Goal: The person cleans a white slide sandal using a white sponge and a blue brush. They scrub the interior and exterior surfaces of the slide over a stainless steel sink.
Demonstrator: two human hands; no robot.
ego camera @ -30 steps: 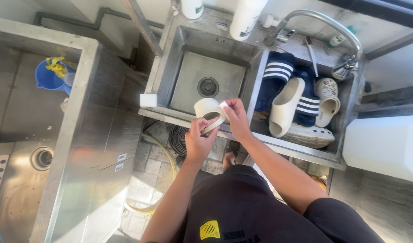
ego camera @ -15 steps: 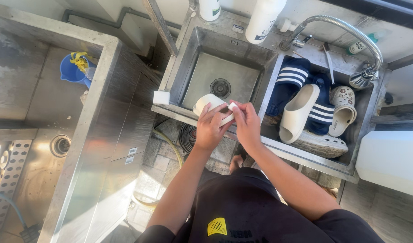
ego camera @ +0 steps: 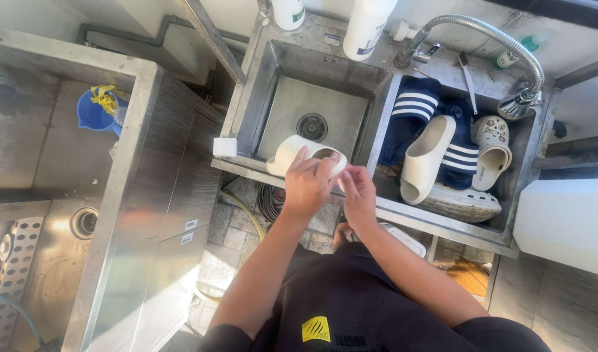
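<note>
Leftmost, a blue bucket (ego camera: 90, 112) sits in the steel basin, well apart. Small white block (ego camera: 225, 147) parked on the sink rim (ego camera: 247, 171). Left hand (ego camera: 307, 186) wraps the cream slide sandal (ego camera: 292, 152), held over the front rim of the empty sink, likely so drips fall inside. Right hand (ego camera: 359, 195) pinches narrow at its edge. Further right, piled footwear (ego camera: 442, 163) fills the second bowl beneath the faucet (ego camera: 488, 39).

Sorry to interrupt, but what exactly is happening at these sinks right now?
A person stands at a double steel sink. Their left hand grips a cream foam slide sandal over the front rim of the left basin, and their right hand is right beside its end. The right basin holds another cream slide, navy striped slides and a clog.
</note>
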